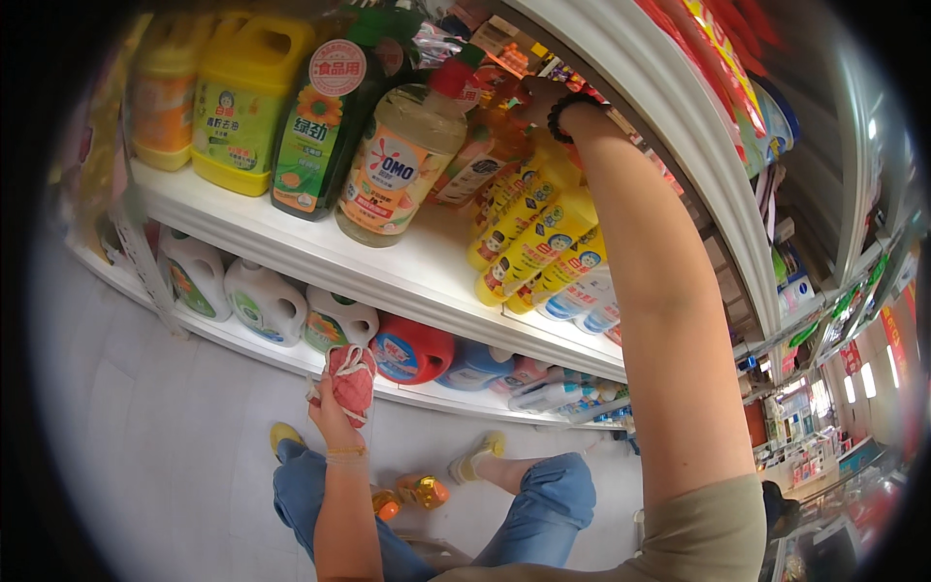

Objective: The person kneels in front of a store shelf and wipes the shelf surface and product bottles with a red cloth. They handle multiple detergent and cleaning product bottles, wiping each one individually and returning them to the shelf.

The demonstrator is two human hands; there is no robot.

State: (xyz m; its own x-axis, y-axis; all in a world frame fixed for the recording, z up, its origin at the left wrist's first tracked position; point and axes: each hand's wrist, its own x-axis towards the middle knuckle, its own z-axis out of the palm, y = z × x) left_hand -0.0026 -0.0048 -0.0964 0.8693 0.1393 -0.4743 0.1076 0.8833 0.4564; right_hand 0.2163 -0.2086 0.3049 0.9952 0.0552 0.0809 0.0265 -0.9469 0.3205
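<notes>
My left hand holds a crumpled pink cloth with white cord, low in front of the bottom shelf. My right hand, with a dark beaded bracelet at the wrist, reaches deep over the upper shelf to the orange bottles; its fingers are partly hidden, so its grip cannot be told. Left of it stand a clear OMO bottle with a red cap, a dark green bottle and a yellow jug. Yellow bottles stand in rows beneath my right forearm.
White jugs, a red jug and a blue jug line the bottom shelf. Two orange bottles lie on the grey floor between my legs. A higher white shelf edge curves beside my right arm.
</notes>
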